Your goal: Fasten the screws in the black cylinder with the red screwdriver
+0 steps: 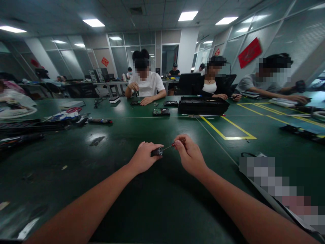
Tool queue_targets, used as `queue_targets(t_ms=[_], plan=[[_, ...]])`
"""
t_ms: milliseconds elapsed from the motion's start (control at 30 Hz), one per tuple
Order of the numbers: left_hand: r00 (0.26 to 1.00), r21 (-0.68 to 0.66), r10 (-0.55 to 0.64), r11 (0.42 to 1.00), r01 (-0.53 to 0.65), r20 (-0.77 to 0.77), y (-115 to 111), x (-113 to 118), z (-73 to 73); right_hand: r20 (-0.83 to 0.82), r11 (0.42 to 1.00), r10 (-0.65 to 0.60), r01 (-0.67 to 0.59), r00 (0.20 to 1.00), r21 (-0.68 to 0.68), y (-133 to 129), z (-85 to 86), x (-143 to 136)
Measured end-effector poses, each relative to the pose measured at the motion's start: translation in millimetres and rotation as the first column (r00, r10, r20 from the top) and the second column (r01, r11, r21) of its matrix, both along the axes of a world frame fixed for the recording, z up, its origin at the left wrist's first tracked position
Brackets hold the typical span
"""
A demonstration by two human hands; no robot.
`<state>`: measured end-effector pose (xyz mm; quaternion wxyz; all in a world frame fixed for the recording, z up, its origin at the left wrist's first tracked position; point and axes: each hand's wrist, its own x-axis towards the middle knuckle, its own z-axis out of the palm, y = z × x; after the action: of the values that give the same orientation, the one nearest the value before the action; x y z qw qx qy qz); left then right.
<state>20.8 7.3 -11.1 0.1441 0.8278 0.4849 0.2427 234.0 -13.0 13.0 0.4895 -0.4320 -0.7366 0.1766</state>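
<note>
My left hand [142, 156] is closed around a short dark cylinder [157, 151] with a bright metallic ring at its open-looking end. That end faces right, toward my other hand. In my right hand [191, 156] I pinch a thin screwdriver [168, 147] by its red end, and its slim metal shaft points left. The shaft's tip reaches the rim of the cylinder; whether it goes inside or only touches, I cannot tell. Both hands are held over the middle of the green table [162, 206], and my fingers cover most of the screwdriver's handle.
A black tray [203, 105] and a hard drive [161, 112] with a green board lie farther back. A black tool [100, 121], red-handled scissors [74, 109] and dark parts lie left. Yellow tape [240, 138] marks the right. Co-workers sit across the table.
</note>
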Motion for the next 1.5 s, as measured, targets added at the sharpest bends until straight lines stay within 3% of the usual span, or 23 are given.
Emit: queue_targets(t_ms=[267,467,733,900,1067,1167,1300,1500], plan=[[1.000,-0.028,-0.010,1.000,0.010,-0.012,1.6,-0.6,-0.9,0.087,0.989,-0.146,0.142,0.985,0.046,-0.6,2.8,-0.7],[0.999,-0.027,0.015,1.000,-0.014,0.033,2.3,-1.9,-0.5,0.072,0.984,-0.178,0.176,0.981,0.031,1.3,1.1,0.6],[0.936,-0.130,0.150,0.985,-0.113,0.318,0.0,-3.6,4.9,-0.004,0.980,-0.200,0.200,0.980,-0.003,3.6,0.4,2.8],[0.884,-0.235,0.154,0.971,-0.052,0.440,-4.4,-0.2,9.3,-0.056,0.975,-0.223,0.223,0.973,-0.002,5.1,1.1,4.4],[0.956,-0.233,0.129,0.970,-0.066,0.263,-10.4,16.2,24.5,-0.090,0.965,-0.260,0.263,0.961,0.018,6.4,2.1,5.2],[0.991,-0.230,0.040,0.973,-0.009,0.129,-8.7,29.7,28.9,-0.092,0.961,-0.270,0.274,0.958,0.026,7.6,2.2,6.6],[0.993,-0.192,-0.088,0.979,0.073,-0.073,1.2,48.0,22.7,-0.092,0.961,-0.271,0.275,0.958,0.025,9.7,1.4,8.1],[0.934,-0.114,-0.149,0.987,0.118,-0.326,15.5,68.0,11.5,-0.086,0.963,-0.263,0.267,0.961,0.034,10.7,0.4,8.5]])
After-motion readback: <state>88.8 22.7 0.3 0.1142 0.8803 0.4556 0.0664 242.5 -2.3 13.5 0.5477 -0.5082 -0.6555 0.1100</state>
